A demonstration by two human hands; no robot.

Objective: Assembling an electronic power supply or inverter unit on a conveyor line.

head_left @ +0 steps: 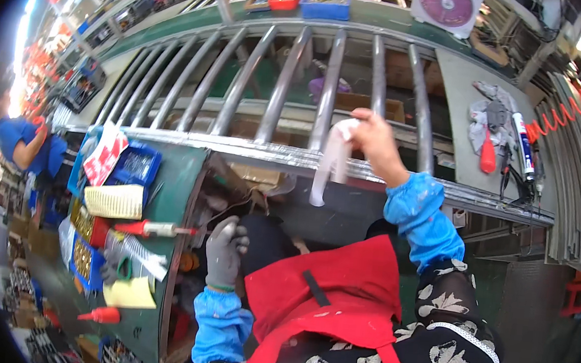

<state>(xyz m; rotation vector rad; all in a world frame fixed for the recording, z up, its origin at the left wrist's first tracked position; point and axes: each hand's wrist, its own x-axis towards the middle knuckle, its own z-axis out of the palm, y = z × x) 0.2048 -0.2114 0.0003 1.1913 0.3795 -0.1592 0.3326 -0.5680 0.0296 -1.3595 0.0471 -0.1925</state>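
A pale strip (327,163), hanging below the right hand (377,142), is pinched by it. The left hand (225,253) (grey-gloved) is held apart, loosely curled.

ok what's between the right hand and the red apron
In the head view, the metal rail, then a dark area; the white strip hangs from the right hand, overlapping the rail.
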